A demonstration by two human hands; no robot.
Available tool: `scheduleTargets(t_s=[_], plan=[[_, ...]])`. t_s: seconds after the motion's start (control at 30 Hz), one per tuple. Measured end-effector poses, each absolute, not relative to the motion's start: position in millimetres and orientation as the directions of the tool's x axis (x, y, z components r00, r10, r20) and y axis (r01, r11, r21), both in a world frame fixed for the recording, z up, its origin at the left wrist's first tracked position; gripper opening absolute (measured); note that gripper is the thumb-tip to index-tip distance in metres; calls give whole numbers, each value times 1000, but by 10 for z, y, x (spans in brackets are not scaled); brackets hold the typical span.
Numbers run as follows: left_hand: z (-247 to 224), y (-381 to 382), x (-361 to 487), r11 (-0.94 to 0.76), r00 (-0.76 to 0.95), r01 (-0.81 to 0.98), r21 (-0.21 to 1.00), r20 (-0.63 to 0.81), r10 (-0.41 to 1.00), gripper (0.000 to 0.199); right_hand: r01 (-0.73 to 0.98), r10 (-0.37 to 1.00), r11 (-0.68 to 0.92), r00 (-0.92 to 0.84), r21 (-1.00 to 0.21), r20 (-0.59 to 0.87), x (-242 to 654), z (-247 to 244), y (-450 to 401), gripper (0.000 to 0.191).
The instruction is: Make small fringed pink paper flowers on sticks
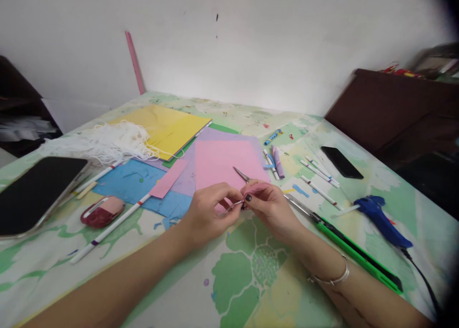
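Both my hands meet at the front edge of a pink paper sheet [227, 163]. My right hand [270, 208] is closed, its thumb and fingers pinching a small curled piece of pink paper [258, 188]. My left hand [211, 211] is closed in a pinch at that piece's left end, on what looks like a thin pale stick [235, 203]; the fingers partly hide it. Just behind my right hand, pointed metal blades [241, 173] rest over the pink sheet, their other end hidden by the hand. A green utility knife [355, 249] lies right of my right forearm.
Blue glue gun [382, 220] with a cord, right. Phone [342, 162] and white paper sticks [321, 192] behind it. Left: white yarn [103, 141], yellow sheets [168, 127], blue paper [129, 182], long white stick [111, 228], red-pink oval object [103, 212], larger phone [39, 194].
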State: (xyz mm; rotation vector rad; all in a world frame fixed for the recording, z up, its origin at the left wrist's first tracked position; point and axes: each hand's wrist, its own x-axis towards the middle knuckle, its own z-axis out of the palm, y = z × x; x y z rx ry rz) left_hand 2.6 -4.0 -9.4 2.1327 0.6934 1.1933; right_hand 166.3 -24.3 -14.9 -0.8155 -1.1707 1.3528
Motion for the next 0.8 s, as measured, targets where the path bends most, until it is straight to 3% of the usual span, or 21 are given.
scheduleTargets(t_s=[0.23,0.4,0.6,0.8], plan=[[-61,-30,12,-688,468,148,711,562,682,11,-415,978,36,-173,-909,117,1648,-91,-257,5],[-20,-32,15,-602,458,126,789,492,740,14,-458,978,37,-167,-888,127,1649,-90,-260,4],[2,-31,32,-476,413,131,870,389,824,12,-443,983,22,-155,-896,101,1649,-90,-258,6],[15,-33,32,-488,404,127,864,404,820,12,-381,987,50,-121,-923,103,1651,-84,-260,9]])
